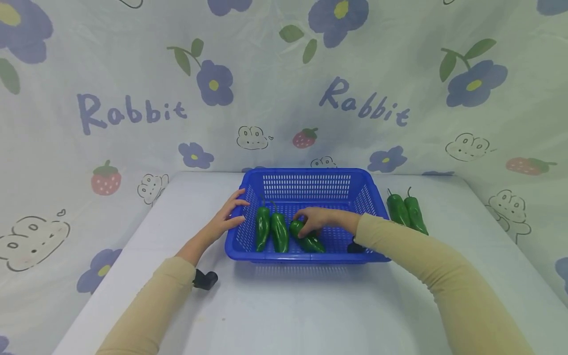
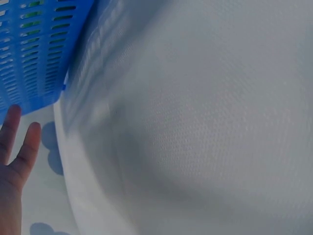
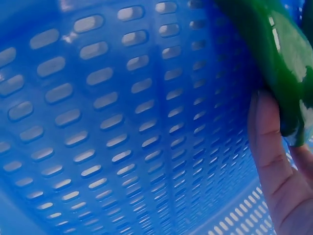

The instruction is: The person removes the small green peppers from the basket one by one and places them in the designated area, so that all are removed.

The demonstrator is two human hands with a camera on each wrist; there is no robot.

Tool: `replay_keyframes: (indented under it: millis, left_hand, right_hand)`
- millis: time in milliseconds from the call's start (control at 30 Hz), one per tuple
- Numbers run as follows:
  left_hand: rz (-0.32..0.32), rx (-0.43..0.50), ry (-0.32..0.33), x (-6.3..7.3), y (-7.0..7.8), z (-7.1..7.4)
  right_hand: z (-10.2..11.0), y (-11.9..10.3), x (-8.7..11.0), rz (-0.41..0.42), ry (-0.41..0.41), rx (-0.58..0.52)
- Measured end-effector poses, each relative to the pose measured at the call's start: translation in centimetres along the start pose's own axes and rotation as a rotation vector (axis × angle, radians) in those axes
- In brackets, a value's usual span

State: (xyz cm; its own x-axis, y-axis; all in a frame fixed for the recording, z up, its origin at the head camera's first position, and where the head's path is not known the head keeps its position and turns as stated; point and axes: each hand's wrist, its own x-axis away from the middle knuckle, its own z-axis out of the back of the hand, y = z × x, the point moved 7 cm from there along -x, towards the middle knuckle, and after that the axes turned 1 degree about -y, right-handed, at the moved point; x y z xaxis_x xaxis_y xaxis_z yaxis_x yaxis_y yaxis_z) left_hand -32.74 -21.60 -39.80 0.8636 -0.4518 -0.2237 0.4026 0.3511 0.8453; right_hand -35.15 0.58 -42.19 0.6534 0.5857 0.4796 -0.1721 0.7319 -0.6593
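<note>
My right hand [image 1: 312,220] reaches into a blue plastic basket [image 1: 306,257] and grips a green pepper [image 1: 313,243] near its stem end. In the right wrist view the thumb and fingers lie around the end of that glossy pepper [image 3: 279,54]. Left of it in the basket, two more green peppers, one at the left [image 1: 263,228] and one beside it [image 1: 279,232], lie side by side with stems pointing away. My left hand [image 1: 229,215], fingers spread and fairly straight, is at the basket's left rim. The left wrist view shows its fingers [image 2: 28,149] close to the basket's perforated side [image 2: 34,54].
Two other green peppers, a nearer-left one [image 1: 398,209] and one beside it [image 1: 414,214], lie on the white table [image 1: 284,305] right of the basket. Behind the table hangs a cloth [image 1: 275,74] printed with flowers and rabbits. A black wrist device [image 1: 205,279] shows beside the left sleeve.
</note>
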Motion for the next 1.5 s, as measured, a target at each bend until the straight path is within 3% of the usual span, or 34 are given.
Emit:
replay_keyframes:
  millis: [367, 833, 1267, 1500]
  left_hand:
    - [-0.002, 0.005, 0.000, 0.0, 0.0, 0.0]
    - [-0.022, 0.008, -0.002, 0.0, 0.2, 0.0]
    - [-0.022, 0.007, -0.006, -0.1, 0.1, -0.1]
    - [-0.017, -0.004, -0.001, 0.0, 0.1, 0.0]
  right_hand:
    - [1.5, 0.1, 0.6, 0.013, 0.034, -0.061]
    - [3.7, 0.4, 1.5, 0.055, 0.046, -0.311]
    - [6.5, 0.5, 3.3, 0.147, 0.224, -0.422]
    - [7.1, 0.7, 4.5, 0.171, 0.276, -0.443]
